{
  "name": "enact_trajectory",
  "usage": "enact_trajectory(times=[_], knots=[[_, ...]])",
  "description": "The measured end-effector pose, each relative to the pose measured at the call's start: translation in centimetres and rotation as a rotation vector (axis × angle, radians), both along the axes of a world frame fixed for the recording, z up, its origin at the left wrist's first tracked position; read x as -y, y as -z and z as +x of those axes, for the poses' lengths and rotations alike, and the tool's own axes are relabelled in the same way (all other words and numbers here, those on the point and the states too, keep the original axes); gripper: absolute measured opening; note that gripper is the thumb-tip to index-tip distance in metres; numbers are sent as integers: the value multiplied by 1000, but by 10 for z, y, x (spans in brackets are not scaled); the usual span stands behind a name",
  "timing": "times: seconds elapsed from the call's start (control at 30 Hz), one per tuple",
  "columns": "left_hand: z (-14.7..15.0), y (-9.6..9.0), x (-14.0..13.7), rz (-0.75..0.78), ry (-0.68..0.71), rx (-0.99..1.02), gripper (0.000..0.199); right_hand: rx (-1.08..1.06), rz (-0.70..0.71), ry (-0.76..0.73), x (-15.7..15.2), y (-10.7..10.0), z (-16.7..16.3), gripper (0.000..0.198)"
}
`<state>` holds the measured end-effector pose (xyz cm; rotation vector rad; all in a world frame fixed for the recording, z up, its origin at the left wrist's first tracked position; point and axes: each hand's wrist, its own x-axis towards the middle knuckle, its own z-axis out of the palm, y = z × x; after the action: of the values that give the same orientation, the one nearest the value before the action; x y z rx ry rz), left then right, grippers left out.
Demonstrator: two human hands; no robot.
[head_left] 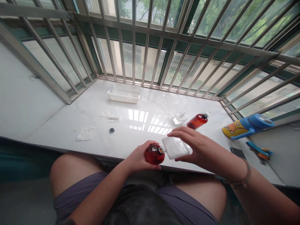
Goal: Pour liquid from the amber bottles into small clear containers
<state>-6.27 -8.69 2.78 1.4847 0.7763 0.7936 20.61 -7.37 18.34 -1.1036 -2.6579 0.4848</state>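
My left hand (138, 157) is wrapped round an uncapped amber bottle (153, 155) at the front edge of the white ledge. In my right hand (191, 140) is a clear, square-sided bottle (175, 148), tipped so that its neck meets the amber bottle's mouth. Whether liquid runs between the two I cannot tell. A small dark cap (112, 130) lies on the ledge to the left. Beyond my right hand are a second clear bottle (179, 118) and a second amber bottle (197, 121) with a black cap, lying tilted in the view.
A white perforated basket (124, 95) stands at the back by the barred window. Crumpled tissues (85, 133) lie at the left. To the right are a blue and yellow drinking bottle (246, 125), a dark phone (237, 153) and blue-orange tools (259, 151).
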Motion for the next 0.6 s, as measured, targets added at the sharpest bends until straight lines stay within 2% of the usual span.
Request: enact_trajectory(times=[0.6], knots=[[4,4,1,-1,2,31,87,111,13,-36,-1,-18,-7,73]])
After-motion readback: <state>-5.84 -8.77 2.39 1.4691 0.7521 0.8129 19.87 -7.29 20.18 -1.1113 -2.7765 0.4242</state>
